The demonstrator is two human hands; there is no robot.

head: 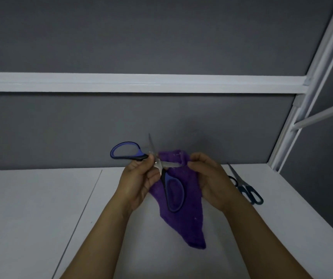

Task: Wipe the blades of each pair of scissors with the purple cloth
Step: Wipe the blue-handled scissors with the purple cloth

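I hold a pair of scissors with blue and black handles [174, 195] above the white table, its blades spread wide. My left hand [139, 181] grips it near the pivot. One handle loop sticks out to the left, the other hangs down in front of the purple cloth [183, 224]. One blade points up; the other runs right into the cloth. My right hand [208, 178] pinches the cloth's folded top around that blade. The rest of the cloth hangs down between my forearms.
A second pair of scissors with dark blue handles [246, 188] lies shut on the white table [31, 208] at the right, near a white metal frame post [286, 141]. A grey partition wall with a white rail stands behind the table.
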